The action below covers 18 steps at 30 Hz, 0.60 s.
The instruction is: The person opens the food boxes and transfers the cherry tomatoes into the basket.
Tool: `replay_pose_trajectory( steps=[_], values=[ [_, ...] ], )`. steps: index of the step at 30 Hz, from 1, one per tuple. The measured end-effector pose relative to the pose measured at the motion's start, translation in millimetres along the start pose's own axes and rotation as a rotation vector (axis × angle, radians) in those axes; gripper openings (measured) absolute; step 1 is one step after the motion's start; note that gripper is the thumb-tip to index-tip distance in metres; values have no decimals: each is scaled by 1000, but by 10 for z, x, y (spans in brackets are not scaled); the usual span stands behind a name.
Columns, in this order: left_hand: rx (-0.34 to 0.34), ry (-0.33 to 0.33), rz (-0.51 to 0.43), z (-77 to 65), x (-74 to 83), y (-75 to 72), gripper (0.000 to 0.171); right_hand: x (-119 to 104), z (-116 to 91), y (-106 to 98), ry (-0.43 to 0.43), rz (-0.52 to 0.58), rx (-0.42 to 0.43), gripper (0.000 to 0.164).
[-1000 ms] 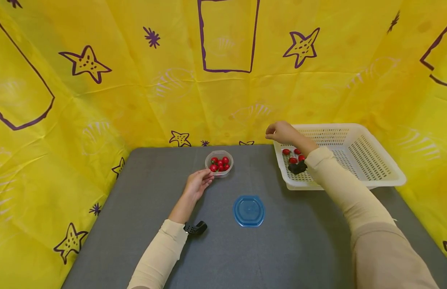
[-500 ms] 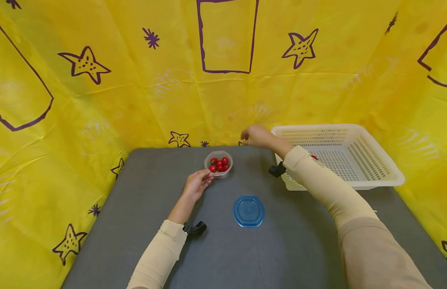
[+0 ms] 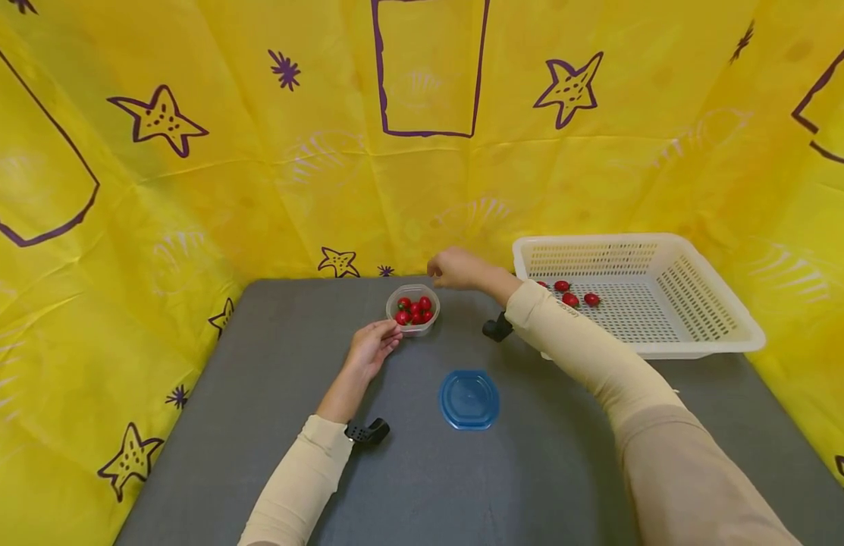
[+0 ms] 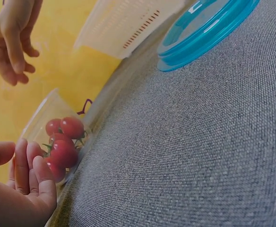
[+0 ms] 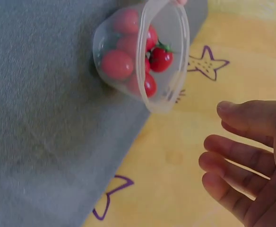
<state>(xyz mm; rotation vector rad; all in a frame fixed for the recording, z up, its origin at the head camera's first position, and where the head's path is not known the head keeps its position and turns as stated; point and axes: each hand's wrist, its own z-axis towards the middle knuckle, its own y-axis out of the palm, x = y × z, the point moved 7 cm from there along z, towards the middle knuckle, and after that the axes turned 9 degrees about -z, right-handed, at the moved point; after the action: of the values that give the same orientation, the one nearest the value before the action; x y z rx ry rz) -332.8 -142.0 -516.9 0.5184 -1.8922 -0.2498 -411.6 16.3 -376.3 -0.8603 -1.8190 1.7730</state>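
A small clear plastic container holding several red cherry tomatoes stands on the grey table near its back edge. My left hand pinches its near left rim between thumb and fingers; in the left wrist view the fingers lie against its side. Just beyond the container's right rim, my right hand hovers above the table. The right wrist view has that hand with loosely bent, spread fingers and nothing between them. A blue lid lies flat on the table, nearer to me than the container.
At the back right stands a white slotted plastic basket with several more cherry tomatoes in its left part; my right sleeve passes in front of it. A yellow patterned cloth hangs behind and beside the table.
My right hand has moved left from above the basket's left rim to beside the container, dropping slightly at the end. My left hand, the container and the lid have stayed in place.
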Motion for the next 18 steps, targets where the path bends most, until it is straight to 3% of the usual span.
replay_pose_trajectory(
  steps=[13,18],
  values=[
    [8,-5,-5,-10,10,-2,28,-248,190,226,8,56,2,28],
    [21,-7,-9,-18,3,-11,25,-321,225,330,-5,61,50,26]
  ],
)
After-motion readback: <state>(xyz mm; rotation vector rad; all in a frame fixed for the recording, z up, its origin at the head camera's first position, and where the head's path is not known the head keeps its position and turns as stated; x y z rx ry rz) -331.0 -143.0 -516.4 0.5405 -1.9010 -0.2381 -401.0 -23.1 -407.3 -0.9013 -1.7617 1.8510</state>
